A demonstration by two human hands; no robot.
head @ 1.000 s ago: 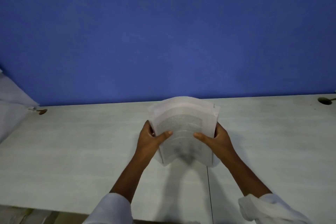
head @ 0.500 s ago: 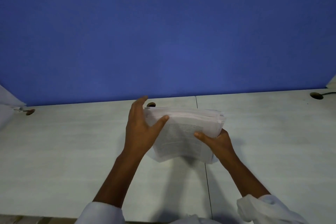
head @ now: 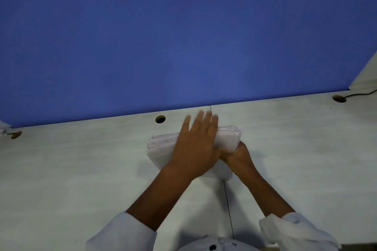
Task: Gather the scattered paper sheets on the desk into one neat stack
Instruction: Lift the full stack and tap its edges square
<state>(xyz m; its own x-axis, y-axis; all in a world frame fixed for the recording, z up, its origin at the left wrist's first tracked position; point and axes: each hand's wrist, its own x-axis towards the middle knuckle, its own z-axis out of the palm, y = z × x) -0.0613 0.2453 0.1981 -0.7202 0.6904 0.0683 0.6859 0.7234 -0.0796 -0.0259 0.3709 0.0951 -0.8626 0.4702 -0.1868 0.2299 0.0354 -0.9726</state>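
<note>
A stack of white printed paper sheets (head: 161,146) lies flat on the pale desk (head: 81,169), near the desk's middle seam. My left hand (head: 195,144) rests palm down on top of the stack, fingers spread and pointing toward the blue wall. My right hand (head: 238,155) grips the stack's near right corner from below and the side; its fingers are mostly hidden under the paper and under my left hand. The stack's left edges fan out a little.
A blue partition wall (head: 183,36) runs along the desk's far edge. Cable holes sit at the back: one (head: 160,119) left of the stack, one (head: 16,134) far left, one (head: 339,98) far right with a black cable. White sleeves cover both forearms.
The stack went from held upright in both hands to lying flat on the desk. My left hand moved from the stack's left edge onto its top. The view shifted left.
</note>
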